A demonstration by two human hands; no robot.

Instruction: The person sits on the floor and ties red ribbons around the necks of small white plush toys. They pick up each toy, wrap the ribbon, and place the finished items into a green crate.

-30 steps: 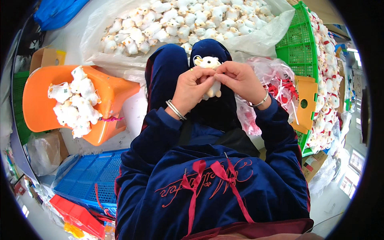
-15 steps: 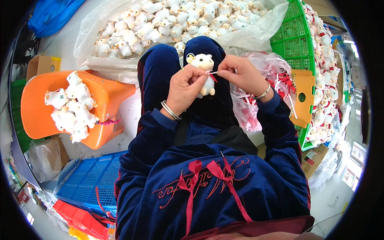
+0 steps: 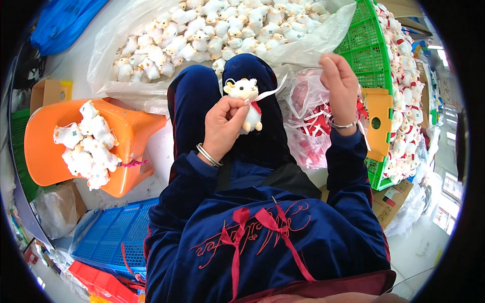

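A small white plush animal [image 3: 249, 118] with cream ears and a red piece at its neck rests upright over my knees. My left hand [image 3: 221, 126] pinches it at the neck, thumb and forefinger closed by the red piece. From that pinch a thin white ribbon [image 3: 271, 93] runs up to the right, its far end loose in the air. My right hand [image 3: 341, 93] is raised to the right, apart from toy and ribbon, with its fingers curled in and slightly blurred; nothing shows in them. Beneath it lies a clear bag of red and white ribbon pieces [image 3: 319, 122].
Many similar plush animals [image 3: 202, 38] lie on a plastic sheet [image 3: 328, 22] ahead. More sit on an orange chair [image 3: 43, 136] at left. A green crate [image 3: 366, 45] stands right, beside toys with red trim [image 3: 401, 111]. A blue crate [image 3: 113, 232] is at lower left.
My right hand has let go of the white ribbon and moved up and to the right. The ribbon now trails loose. My left hand and the toy have shifted slightly down and left.
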